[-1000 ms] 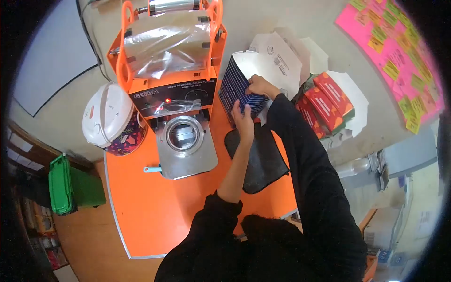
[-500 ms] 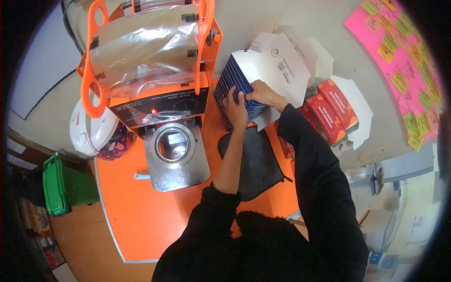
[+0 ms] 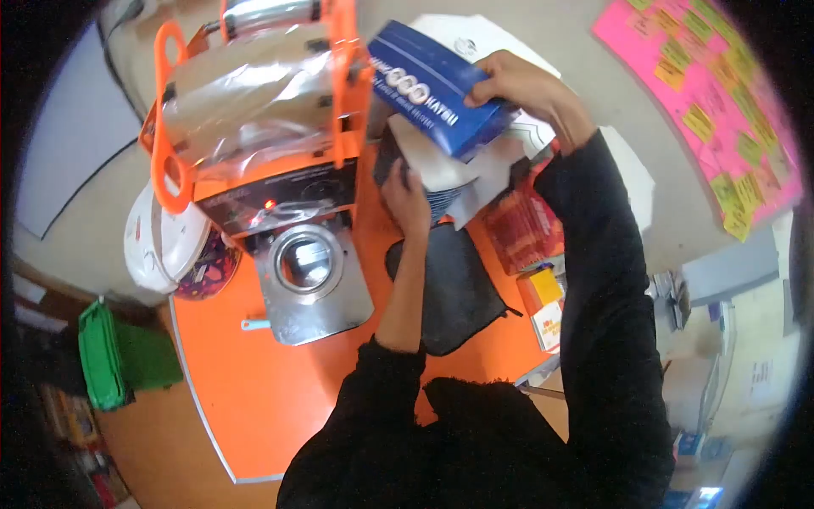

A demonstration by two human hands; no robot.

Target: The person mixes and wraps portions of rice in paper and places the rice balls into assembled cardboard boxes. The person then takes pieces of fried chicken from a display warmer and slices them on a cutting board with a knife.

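Blue carton (image 3: pixel 421 92) is held, tilted, just right of the sealing machine (image 3: pixel 292 197), its edge pinched between thumb and fingers of the right hand (image 3: pixel 527 87). Against the striped cardboard (image 3: pixel 447 202) below, the left hand (image 3: pixel 407 199) is laid, fingers partly curled; any grip cannot be told. Carton separation seems in hand; steady left-hand bracing is called for.
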